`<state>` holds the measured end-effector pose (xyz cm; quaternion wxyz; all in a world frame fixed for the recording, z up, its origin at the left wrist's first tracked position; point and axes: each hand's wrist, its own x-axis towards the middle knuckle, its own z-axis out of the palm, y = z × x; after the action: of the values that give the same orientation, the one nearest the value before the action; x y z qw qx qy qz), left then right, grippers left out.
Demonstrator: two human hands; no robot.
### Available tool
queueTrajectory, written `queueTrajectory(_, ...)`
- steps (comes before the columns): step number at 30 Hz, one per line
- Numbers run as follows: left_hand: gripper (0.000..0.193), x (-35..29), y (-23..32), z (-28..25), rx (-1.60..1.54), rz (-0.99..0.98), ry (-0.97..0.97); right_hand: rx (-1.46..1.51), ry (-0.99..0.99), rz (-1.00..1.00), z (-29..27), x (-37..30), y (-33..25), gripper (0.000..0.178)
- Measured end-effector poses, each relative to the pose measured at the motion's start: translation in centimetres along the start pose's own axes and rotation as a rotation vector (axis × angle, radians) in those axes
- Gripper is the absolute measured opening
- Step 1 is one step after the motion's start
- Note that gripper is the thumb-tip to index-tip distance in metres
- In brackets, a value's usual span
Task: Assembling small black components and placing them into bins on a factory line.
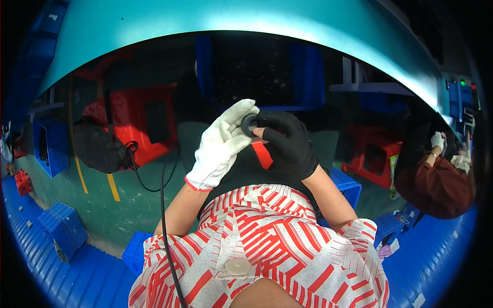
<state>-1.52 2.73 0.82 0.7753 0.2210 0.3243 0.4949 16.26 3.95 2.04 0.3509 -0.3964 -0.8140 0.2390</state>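
Note:
My left hand, in a white knit glove with a red cuff edge, pinches a small black ring-shaped part between thumb and fingers. My right hand, in a black glove with a bare thumb tip, closes on the ring's right side. The thumb tip rests at the ring's opening. Just below the right hand shows a flat red piece; whether the hand holds it cannot be made out. Both hands are above my lap, close together.
Ahead stands a blue bin with many small dark parts, under the teal table edge. Red stools stand left and right, one beside a black bag. A black cable runs past my left arm. Another person sits far right.

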Motion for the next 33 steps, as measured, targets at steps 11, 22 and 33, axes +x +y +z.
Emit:
queueTrajectory(11,0.041,-0.6,1.8,0.9,0.518,0.018,0.095,0.23,-0.086,0.197,-0.6,0.5,0.6,0.025)
queueTrajectory(22,0.034,0.2,2.9,-0.8,-0.014,-0.079,0.177,-0.156,0.251,-0.107,-6.5,12.7,1.9,0.018)
queueTrajectory(33,0.027,1.5,3.5,-1.3,-0.466,-0.022,0.122,-0.3,0.034,0.128,-9.0,22.6,10.4,0.033)
